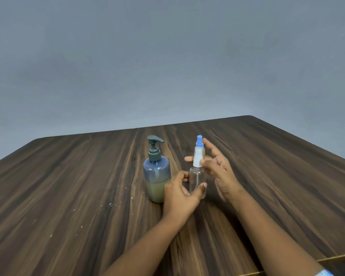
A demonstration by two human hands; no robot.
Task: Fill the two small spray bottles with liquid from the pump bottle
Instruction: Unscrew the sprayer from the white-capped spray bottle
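A pump bottle (156, 174) with a dark grey pump head stands upright at the table's middle, its lower part filled with yellowish liquid. Right of it stands a clear small spray bottle (197, 177) with a white spray top. My left hand (180, 193) grips its body. My right hand (217, 168) pinches the white top with thumb and forefinger, the other fingers spread. A second small spray bottle with a blue top (199, 141) stands just behind, mostly hidden by the first.
The dark wooden table (68, 186) runs wide to both sides, with small white crumbs (111, 204) scattered left of the pump bottle. A grey wall rises behind the far edge. The table's right edge cuts close by my right forearm.
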